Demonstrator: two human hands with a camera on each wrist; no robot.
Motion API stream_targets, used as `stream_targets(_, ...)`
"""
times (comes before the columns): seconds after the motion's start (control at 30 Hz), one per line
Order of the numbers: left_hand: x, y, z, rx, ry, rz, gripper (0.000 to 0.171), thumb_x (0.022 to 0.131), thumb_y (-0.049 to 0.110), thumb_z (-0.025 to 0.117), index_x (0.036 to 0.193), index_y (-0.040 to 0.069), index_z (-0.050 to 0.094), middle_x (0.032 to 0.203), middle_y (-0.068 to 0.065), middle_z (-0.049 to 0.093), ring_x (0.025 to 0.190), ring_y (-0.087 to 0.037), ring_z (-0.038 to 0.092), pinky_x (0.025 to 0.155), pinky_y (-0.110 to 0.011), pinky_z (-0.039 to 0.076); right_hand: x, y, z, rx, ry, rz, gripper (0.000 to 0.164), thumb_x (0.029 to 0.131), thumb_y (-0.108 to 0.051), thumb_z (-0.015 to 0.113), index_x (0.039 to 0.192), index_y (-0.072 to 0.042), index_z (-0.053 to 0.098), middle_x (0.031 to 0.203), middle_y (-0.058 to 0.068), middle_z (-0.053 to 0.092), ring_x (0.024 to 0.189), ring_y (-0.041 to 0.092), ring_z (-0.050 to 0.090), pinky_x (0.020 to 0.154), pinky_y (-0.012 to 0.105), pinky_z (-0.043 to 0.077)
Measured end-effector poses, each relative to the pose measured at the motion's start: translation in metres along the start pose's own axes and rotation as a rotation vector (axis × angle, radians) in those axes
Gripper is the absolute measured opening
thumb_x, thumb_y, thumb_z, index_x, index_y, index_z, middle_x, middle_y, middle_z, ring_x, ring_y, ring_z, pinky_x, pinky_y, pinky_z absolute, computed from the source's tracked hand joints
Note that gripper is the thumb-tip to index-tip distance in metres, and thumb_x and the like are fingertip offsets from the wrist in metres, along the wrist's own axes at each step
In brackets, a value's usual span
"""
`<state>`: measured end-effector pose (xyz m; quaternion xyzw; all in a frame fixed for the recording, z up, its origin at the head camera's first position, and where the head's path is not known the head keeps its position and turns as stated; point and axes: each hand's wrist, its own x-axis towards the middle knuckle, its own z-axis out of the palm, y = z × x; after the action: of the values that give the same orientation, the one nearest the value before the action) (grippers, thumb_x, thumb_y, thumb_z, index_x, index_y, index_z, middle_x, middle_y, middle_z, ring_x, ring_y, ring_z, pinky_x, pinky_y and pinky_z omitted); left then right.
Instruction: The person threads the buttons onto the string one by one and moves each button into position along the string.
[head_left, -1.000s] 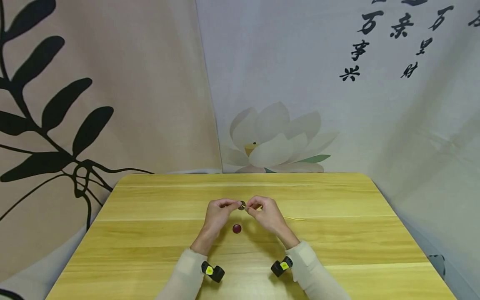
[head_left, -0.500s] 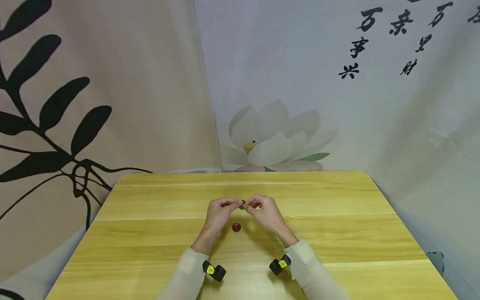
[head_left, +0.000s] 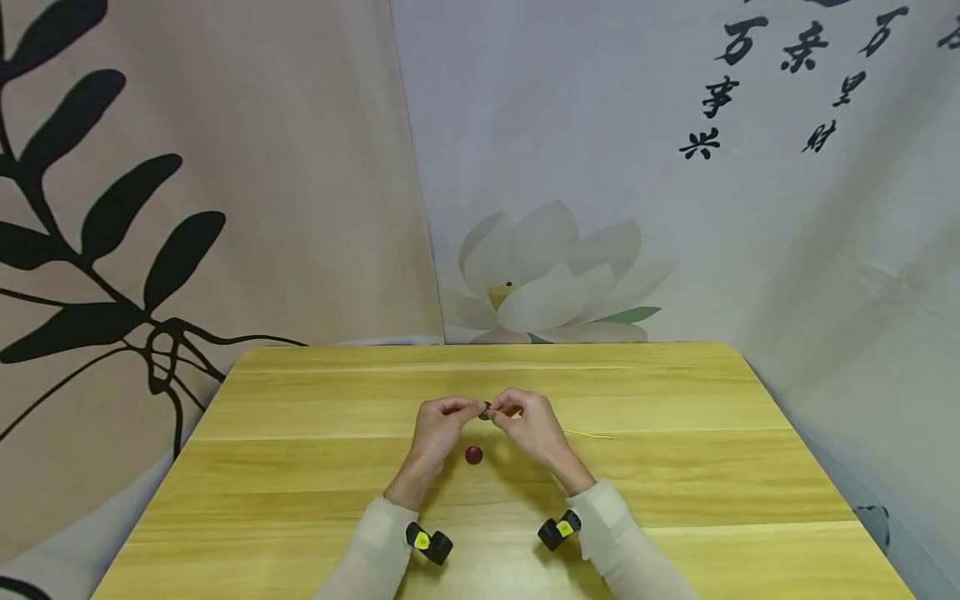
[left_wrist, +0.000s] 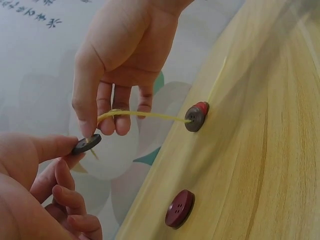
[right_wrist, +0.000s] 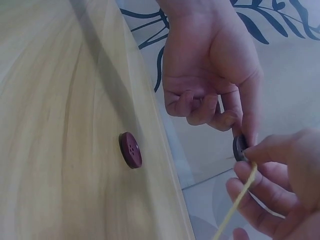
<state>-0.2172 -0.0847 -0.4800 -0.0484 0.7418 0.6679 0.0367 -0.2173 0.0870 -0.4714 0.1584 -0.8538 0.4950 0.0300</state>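
My left hand (head_left: 435,427) pinches a dark four-hole-style button (left_wrist: 86,144) between thumb and fingertips, above the table. Against that button, my right hand (head_left: 534,423) pinches a yellow cord (left_wrist: 145,115) with thumb and index finger. A short cord end pokes out below the button in the left wrist view. From the right fingers, the cord runs to a dark brown button (left_wrist: 195,119) at the table, with a red button (left_wrist: 202,106) right behind it. A dark red four-hole button (right_wrist: 131,150) lies apart on the tabletop, nearer the person.
The wooden table (head_left: 300,483) has light yellow grain. The cord's far end (head_left: 588,434) trails on it to the right of the right hand. Printed cloth (head_left: 300,167) hangs behind the table. Each wrist bears a small black camera.
Both hands stay nearly in place. The dark button between them shows less of its face than a second ago, with the right fingertips close against it.
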Motion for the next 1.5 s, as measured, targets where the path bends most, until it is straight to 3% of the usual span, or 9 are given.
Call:
stream_targets(0.17,-0.0007,0.0014,0.0014,-0.01,-0.01,0.008,0.016,0.09,0.021,0.074,0.093,0.006,0.078,0.093,-0.005,0.073,0.089,-0.018,0.058,0.078,-0.033,0.04,-0.0004,0.0002,-0.0002,0.001,0.0,-0.005,0.015,0.089,-0.006,0.071,0.104,-0.008,0.067,0.079,-0.002,0.07,0.076,0.013,0.062,0.072,0.032,0.05)
stream_targets(0.37,-0.0013,0.0024,0.0032,-0.015,0.0,0.015,0.017,0.088,0.022,0.076,0.09,0.006,0.078,0.091,-0.003,0.073,0.088,-0.018,0.058,0.078,-0.033,0.042,-0.001,-0.0002,0.0012,-0.002,-0.009,0.007,0.03,0.088,-0.01,0.074,0.115,-0.006,0.063,0.079,-0.003,0.068,0.074,0.012,0.062,0.066,0.029,0.05)
stream_targets(0.93,-0.003,0.0073,0.0085,-0.002,0.038,0.028,0.016,0.087,0.022,0.077,0.087,0.006,0.079,0.087,-0.004,0.074,0.086,-0.017,0.062,0.077,-0.031,0.045,-0.0032,-0.0009,0.0058,-0.092,0.028,-0.018,0.025,0.085,-0.014,0.079,0.106,-0.012,0.065,0.08,0.001,0.066,0.074,0.013,0.061,0.059,0.024,0.047)
stream_targets(1.13,-0.0005,0.0059,0.0067,0.052,0.034,-0.003,0.024,0.091,0.031,0.072,0.094,0.008,0.078,0.094,-0.003,0.069,0.087,-0.018,0.053,0.072,-0.031,0.04,-0.0047,0.0011,0.0041,-0.067,0.026,-0.037,0.023,0.086,-0.012,0.077,0.106,-0.014,0.065,0.079,-0.004,0.067,0.075,0.012,0.062,0.062,0.027,0.049)
stream_targets(1.3,0.0005,0.0042,0.0044,0.086,0.0,-0.024,0.025,0.093,0.03,0.069,0.102,0.008,0.076,0.099,-0.004,0.063,0.091,-0.019,0.05,0.072,-0.031,0.04,-0.0044,0.0034,0.0015,-0.032,0.007,-0.027,0.024,0.087,-0.012,0.075,0.108,-0.015,0.065,0.081,-0.006,0.07,0.077,0.011,0.062,0.066,0.029,0.049)
stream_targets(1.5,0.0004,0.0012,0.0028,0.1,-0.056,-0.025,0.024,0.094,0.029,0.068,0.103,0.007,0.075,0.101,-0.005,0.064,0.092,-0.02,0.051,0.074,-0.031,0.04,-0.0046,0.0045,0.0009,-0.011,-0.018,-0.033,0.026,0.089,-0.01,0.072,0.113,-0.009,0.063,0.088,-0.003,0.073,0.082,0.013,0.064,0.073,0.033,0.05)
